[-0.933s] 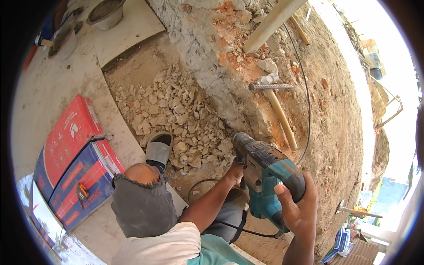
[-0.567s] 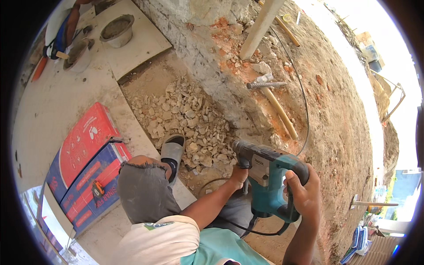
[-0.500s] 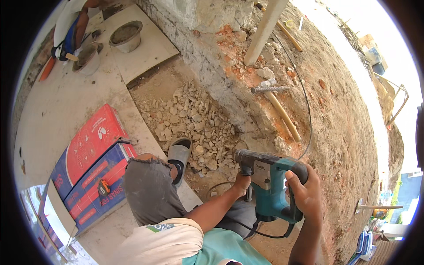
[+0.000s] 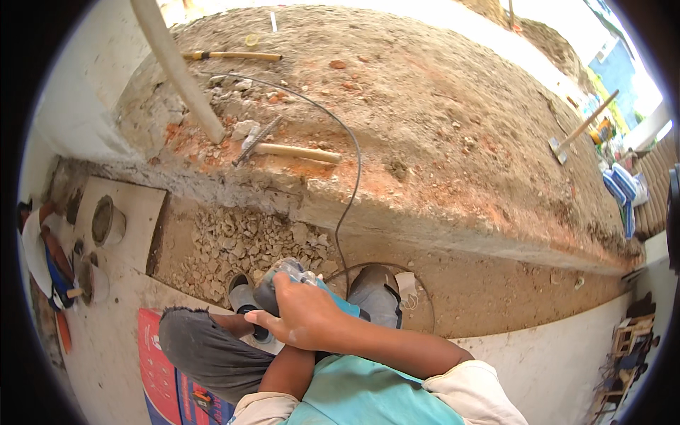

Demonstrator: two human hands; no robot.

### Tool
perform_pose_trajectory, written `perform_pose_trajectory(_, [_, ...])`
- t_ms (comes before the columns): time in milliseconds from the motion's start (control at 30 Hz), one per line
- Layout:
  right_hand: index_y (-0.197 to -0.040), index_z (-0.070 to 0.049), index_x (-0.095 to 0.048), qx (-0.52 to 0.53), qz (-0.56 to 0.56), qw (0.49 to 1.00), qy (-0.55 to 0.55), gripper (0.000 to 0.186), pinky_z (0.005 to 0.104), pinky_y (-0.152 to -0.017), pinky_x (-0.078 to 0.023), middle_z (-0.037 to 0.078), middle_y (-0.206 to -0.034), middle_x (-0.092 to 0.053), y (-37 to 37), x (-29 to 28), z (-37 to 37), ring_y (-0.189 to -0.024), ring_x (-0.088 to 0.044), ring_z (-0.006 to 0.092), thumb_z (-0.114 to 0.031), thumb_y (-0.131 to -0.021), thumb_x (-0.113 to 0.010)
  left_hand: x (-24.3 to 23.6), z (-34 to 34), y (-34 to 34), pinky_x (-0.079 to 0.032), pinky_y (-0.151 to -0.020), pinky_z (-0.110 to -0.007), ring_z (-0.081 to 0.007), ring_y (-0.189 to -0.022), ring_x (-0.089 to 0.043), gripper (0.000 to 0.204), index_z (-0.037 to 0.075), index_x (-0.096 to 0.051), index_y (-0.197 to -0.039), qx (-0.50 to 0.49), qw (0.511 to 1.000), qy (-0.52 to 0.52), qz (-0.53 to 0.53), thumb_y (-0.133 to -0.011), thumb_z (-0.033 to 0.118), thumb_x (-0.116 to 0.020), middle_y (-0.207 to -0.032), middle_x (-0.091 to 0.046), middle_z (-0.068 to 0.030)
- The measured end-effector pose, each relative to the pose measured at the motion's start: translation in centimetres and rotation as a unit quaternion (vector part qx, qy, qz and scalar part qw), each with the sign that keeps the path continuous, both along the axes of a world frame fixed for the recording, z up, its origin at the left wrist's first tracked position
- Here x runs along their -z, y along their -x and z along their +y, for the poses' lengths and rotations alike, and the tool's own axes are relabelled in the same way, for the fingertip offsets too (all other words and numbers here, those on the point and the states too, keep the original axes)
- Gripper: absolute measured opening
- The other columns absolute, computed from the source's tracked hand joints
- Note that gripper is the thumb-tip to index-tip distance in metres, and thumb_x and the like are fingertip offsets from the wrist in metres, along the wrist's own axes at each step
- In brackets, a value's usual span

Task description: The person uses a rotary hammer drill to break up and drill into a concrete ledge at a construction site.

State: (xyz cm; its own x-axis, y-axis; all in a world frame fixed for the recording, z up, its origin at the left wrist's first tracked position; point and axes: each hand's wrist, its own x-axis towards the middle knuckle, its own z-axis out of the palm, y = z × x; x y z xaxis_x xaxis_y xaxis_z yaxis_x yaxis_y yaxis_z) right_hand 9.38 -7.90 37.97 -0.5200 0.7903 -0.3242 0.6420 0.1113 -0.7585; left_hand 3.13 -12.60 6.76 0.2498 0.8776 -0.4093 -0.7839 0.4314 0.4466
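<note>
My right hand (image 4: 303, 317) reaches across my body onto the teal-and-dark rotary hammer (image 4: 334, 296), fingers over its upper end and thumb out to the left, largely covering the tool. My left forearm (image 4: 292, 368) rises beneath it; that hand is hidden. The tool sits low between my legs, beside a gray trouser knee (image 4: 205, 347) and a slide sandal (image 4: 241, 290). Broken concrete rubble (image 4: 241, 244) lies beyond. On the raised dirt ledge are a wooden-handled hammer (image 4: 297, 151) and a ridged metal bit (image 4: 256, 140).
A co-worker (image 4: 44, 251) crouches at the left near two mortar buckets (image 4: 108, 223). A cardboard box (image 4: 152, 361) lies lower left. A pale post (image 4: 177, 71), a black cable (image 4: 358, 170), a long-handled tool (image 4: 588, 127) and a striped sack (image 4: 630, 195) are along the ledge.
My view has swung right. The rotary hammer has dropped between my legs; my right hand has left its rear handle for its upper end, crossing over my left arm, whose hand is now hidden.
</note>
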Motion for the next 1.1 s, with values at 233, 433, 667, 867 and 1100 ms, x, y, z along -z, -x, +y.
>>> perform_pose_trajectory(233, [-0.105,0.009,-0.050,0.029,0.082,0.996,-0.001,0.063,0.0497,-0.078,-0.049,0.030,-0.093,-0.064,-0.1,1.3,-0.9,-0.089,-0.064,0.0438,-0.050,-0.086,-0.063,0.5,-1.0,2.1,-0.051,-0.081,-0.036,-0.0157,-0.089,-0.061,0.041,0.007,-0.055,-0.125,-0.035,0.998,-0.013,0.052,-0.096,0.036,-0.055,-0.108,-0.064,-0.0075])
perform_pose_trajectory(433, [-0.111,0.006,-0.052,0.042,0.086,0.995,-0.028,0.069,0.0493,-0.082,-0.048,0.027,-0.097,-0.064,1.9,0.9,0.9,-0.091,-0.063,0.0428,-0.058,-0.087,-0.058,-0.7,1.0,3.9,-0.052,-0.076,-0.035,-0.0153,-0.084,-0.060,0.038,0.007,-0.056,-0.120,-0.082,0.989,-0.006,0.120,-0.094,0.035,-0.057,-0.102,-0.064,-0.0079])
perform_pose_trajectory(667, [-0.129,0.006,-0.046,0.035,0.110,0.993,0.010,0.082,0.0480,-0.093,-0.044,0.030,-0.119,-0.058,2.8,-0.3,2.9,-0.111,-0.057,0.0430,-0.065,-0.086,-0.053,-4.1,4.4,5.0,-0.050,-0.066,-0.033,-0.0158,-0.072,-0.059,0.031,0.006,-0.057,-0.106,-0.097,0.944,0.097,0.299,-0.089,0.032,-0.064,-0.090,-0.062,-0.0072])
perform_pose_trajectory(867, [-0.131,0.004,-0.048,0.144,0.295,0.939,-0.107,0.069,0.0402,-0.093,-0.045,0.026,-0.118,-0.059,2.8,5.6,3.2,-0.107,-0.060,0.0366,-0.055,-0.095,-0.047,-6.0,7.1,6.5,-0.049,-0.057,-0.031,-0.0163,-0.062,-0.058,0.027,0.006,-0.058,-0.094,-0.036,0.873,0.168,0.456,-0.085,0.029,-0.069,-0.079,-0.061,-0.0067])
perform_pose_trajectory(1100, [-0.122,0.000,-0.060,0.266,0.076,0.955,0.105,0.061,0.0390,-0.095,-0.045,0.028,-0.115,-0.061,-6.6,19.2,3.5,-0.113,-0.057,0.0379,-0.049,-0.086,-0.062,-7.5,8.6,7.3,-0.047,-0.046,-0.030,-0.0168,-0.050,-0.056,0.025,0.006,-0.060,-0.080,-0.010,0.831,0.183,0.525,-0.080,0.025,-0.076,-0.066,-0.060,-0.0060])
